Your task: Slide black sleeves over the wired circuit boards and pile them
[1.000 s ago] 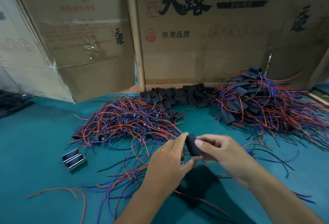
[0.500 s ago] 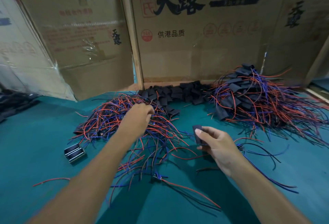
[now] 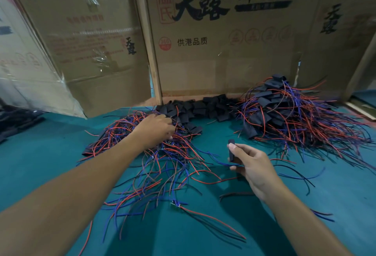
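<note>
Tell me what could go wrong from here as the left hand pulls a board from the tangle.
1. The left hand is buried in the unsleeved pile, whose wires interlock; lifting one board may drag several along.
2. The right hand only pinches the sleeve with thumb and fingers; it could slip or get squashed shut.
3. A stray board with loose wires lies near the forearms and could get swept aside.

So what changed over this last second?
The left hand let go of the black sleeve and reached forward into the unsleeved wire pile. The right hand kept pinching the sleeve, now upright. The finished pile and loose sleeves stayed put.
</note>
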